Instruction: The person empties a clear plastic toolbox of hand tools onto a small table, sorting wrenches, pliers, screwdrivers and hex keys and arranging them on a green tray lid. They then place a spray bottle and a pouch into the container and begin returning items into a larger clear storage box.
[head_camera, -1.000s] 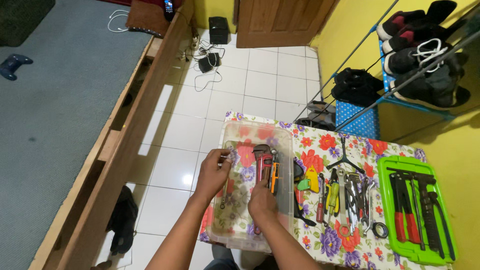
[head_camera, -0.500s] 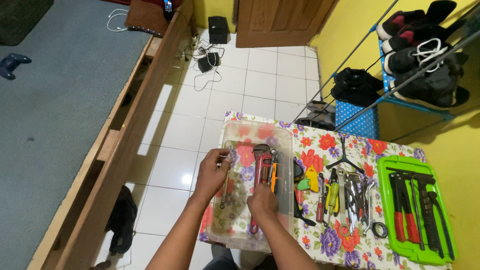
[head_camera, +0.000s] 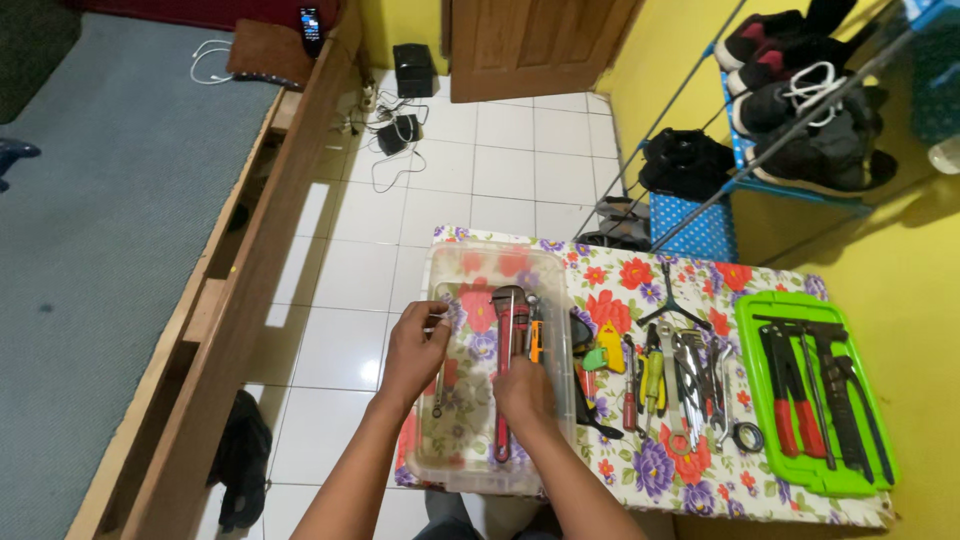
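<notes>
A clear plastic box (head_camera: 452, 470) sits on the left end of a table with a flowery cloth (head_camera: 640, 480). Both hands are inside the box. The left hand (head_camera: 415, 350) pinches the top of a thin metal wrench (head_camera: 440, 385) near the box's left wall. The right hand (head_camera: 522, 392) rests closed on the handle of a big red pipe wrench (head_camera: 507, 330) in the middle of the box. An orange tool (head_camera: 535, 342) lies just beside the red wrench.

Right of the box, many tools lie in a row (pliers (head_camera: 655, 375), wrenches (head_camera: 695, 385), a roll of black tape (head_camera: 745, 437)). Farther right is a green tray (head_camera: 800, 478) with more dark tools. Left of the box are white floor tiles (head_camera: 350, 270) and a wooden bed frame (head_camera: 250, 300).
</notes>
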